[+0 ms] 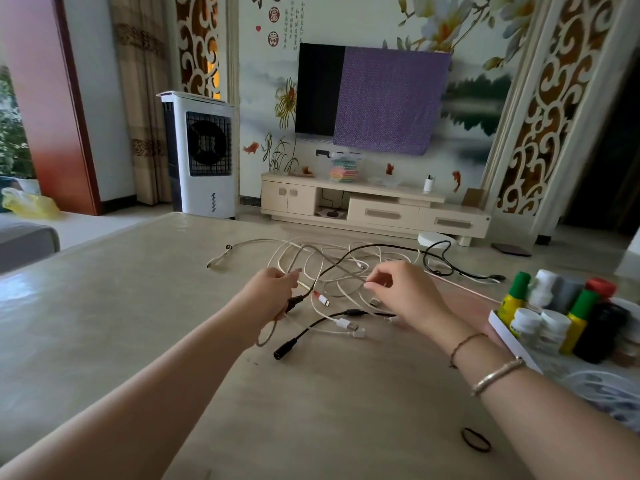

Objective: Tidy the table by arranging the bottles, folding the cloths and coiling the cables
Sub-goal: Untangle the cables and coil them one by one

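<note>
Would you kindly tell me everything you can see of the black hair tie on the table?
The black hair tie is a thin, closed loop, seemingly elastic, lying flat and slightly oval on the beige table at the near right. It sits just beyond the person's right forearm, apart from the tangled cables. Nothing visibly touches it, and neither hand reaches for it.

I am in a home living room: wall-mounted television (370, 98) upper centre, low media cabinet (374, 209) beneath, air cooler (199, 154) left.
</note>
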The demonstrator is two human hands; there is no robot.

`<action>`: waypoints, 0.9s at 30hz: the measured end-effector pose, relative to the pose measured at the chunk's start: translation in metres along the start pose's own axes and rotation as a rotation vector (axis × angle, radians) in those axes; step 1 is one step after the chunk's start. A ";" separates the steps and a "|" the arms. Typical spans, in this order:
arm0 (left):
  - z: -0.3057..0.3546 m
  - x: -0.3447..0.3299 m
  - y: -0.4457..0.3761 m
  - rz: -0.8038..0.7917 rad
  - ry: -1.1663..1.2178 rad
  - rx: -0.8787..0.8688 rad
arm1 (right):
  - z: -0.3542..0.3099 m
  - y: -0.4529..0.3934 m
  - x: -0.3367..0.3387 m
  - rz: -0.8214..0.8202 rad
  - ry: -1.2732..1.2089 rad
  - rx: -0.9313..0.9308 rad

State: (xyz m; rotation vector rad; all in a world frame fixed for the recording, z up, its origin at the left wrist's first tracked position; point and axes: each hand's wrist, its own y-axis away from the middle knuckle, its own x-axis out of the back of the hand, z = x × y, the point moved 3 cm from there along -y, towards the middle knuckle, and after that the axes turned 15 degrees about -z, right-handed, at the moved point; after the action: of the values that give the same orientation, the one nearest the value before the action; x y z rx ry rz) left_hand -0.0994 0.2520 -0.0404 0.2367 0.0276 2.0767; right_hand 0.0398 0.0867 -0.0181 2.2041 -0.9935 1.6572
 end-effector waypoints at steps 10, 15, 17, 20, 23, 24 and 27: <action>-0.011 -0.049 0.004 0.050 0.355 -0.182 | -0.026 0.035 -0.026 -0.179 -0.142 0.275; -0.017 -0.047 0.001 0.119 0.230 -0.144 | -0.033 0.043 -0.026 -0.159 -0.129 0.354; -0.017 -0.047 0.001 0.110 0.146 -0.130 | -0.033 0.044 -0.026 -0.150 -0.160 0.356; -0.013 -0.046 0.003 0.069 0.005 -0.115 | -0.033 0.046 -0.027 -0.174 -0.183 0.362; -0.012 -0.044 0.004 0.049 -0.058 -0.088 | -0.036 0.048 -0.026 -0.197 -0.179 0.401; -0.013 -0.043 0.004 0.039 0.007 -0.076 | -0.036 0.049 -0.024 -0.185 -0.187 0.413; -0.012 -0.044 0.006 -0.013 0.211 -0.048 | -0.027 0.045 -0.008 -0.019 -0.318 0.355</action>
State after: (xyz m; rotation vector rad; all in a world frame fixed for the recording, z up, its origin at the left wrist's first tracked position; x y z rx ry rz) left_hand -0.0858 0.2124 -0.0583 -0.0127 0.1064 2.0791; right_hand -0.0104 0.0710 -0.0263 2.7665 -0.7879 1.6097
